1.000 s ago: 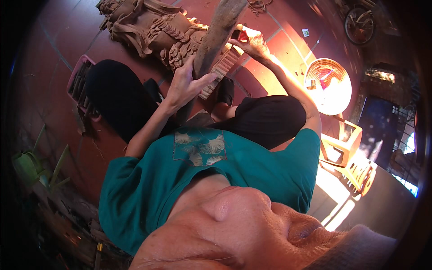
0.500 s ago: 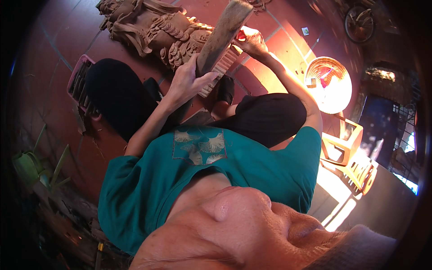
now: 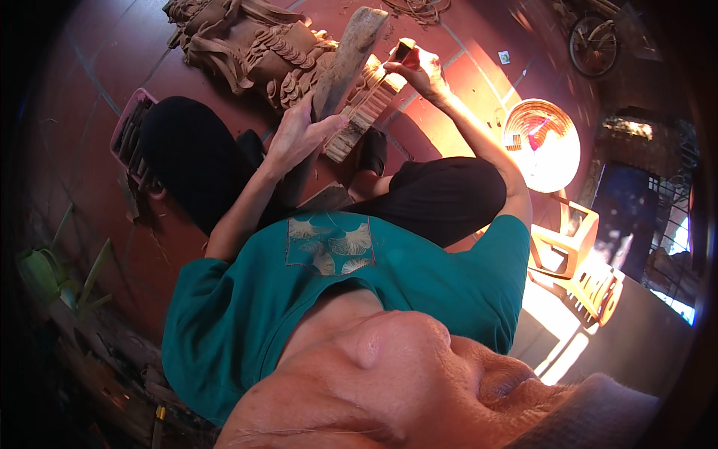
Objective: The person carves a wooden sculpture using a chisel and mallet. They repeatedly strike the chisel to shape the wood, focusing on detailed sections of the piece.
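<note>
My left hand (image 3: 293,138) is closed round the lower part of a long, worn wooden bar (image 3: 350,60), its thumb reaching across toward a ribbed wooden piece (image 3: 357,123). The bar slants up and away, its far end raised. My right hand (image 3: 425,78) is pinched at the far right end of the ribbed piece, beside a dark edge with a bit of red under the fingers. What it holds is too small to make out. A carved wooden figure (image 3: 254,52) with folds and scale-like relief lies just beyond, partly hidden by the bar.
A pink-rimmed basket (image 3: 120,123) holding dark tools sits by my left knee. To the right are a round woven basket (image 3: 541,146) in bright sun and a small wooden chair (image 3: 572,243). A bicycle wheel (image 3: 594,46) stands at the far right on the tiled floor (image 3: 97,45).
The wooden bar has moved left and tilted more upright with my left hand, uncovering more of the ribbed piece. My right hand has shifted slightly, and a dark edge now shows by its fingers.
</note>
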`<action>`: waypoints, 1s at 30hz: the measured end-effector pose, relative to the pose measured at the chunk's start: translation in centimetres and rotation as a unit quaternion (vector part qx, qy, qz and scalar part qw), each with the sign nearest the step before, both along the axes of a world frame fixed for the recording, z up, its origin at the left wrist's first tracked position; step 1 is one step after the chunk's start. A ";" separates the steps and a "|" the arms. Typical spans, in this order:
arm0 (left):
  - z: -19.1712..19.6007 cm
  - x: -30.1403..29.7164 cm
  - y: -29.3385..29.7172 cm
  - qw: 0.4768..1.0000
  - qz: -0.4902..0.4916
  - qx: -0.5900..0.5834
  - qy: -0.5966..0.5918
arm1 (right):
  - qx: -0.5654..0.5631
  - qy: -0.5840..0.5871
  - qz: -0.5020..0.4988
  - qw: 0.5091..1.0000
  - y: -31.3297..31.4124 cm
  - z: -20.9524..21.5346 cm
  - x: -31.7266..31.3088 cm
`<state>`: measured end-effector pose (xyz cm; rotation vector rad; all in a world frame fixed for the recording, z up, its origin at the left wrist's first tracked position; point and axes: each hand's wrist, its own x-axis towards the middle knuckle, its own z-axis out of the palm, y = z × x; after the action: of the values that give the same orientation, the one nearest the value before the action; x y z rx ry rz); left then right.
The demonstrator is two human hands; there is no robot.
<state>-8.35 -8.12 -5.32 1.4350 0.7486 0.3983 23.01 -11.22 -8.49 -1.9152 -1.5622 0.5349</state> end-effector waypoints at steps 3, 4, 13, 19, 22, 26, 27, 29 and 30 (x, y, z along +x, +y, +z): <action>0.1 0.0 -0.1 1.000 0.003 -0.002 -0.009 | 0.089 -0.095 0.067 0.989 0.2 -0.9 0.2; 0.4 0.0 -0.1 1.000 0.000 -0.006 -0.008 | 0.109 -0.103 0.085 0.985 0.1 -1.3 0.4; 0.4 0.3 -1.2 0.989 0.049 0.108 -0.083 | 0.076 -0.038 0.158 0.984 0.4 0.1 -1.1; -0.5 0.2 -0.4 0.991 -0.034 0.125 0.046 | 0.087 -0.098 0.177 0.975 0.3 -0.1 -1.6; -0.1 0.1 -0.7 0.997 -0.015 0.073 0.004 | 0.106 -0.075 0.188 0.974 0.4 0.1 -1.9; 0.4 0.3 -1.0 0.993 0.008 0.119 -0.018 | 0.098 -0.028 0.188 0.977 0.4 0.4 -2.1; 0.2 0.4 -0.9 0.992 0.002 0.125 0.000 | 0.097 -0.036 0.190 0.976 0.4 0.5 -2.1; -0.8 0.6 -0.7 0.987 -0.004 0.156 0.023 | 0.102 -0.060 0.191 0.975 0.4 0.0 -1.8; -1.2 0.7 -0.6 0.983 -0.003 0.181 0.027 | 0.108 -0.077 0.189 0.973 0.6 -0.5 -1.7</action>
<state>-7.63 -8.74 -6.49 1.7937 0.7404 0.5110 21.27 -10.66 -8.96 -1.5327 -2.0150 0.3571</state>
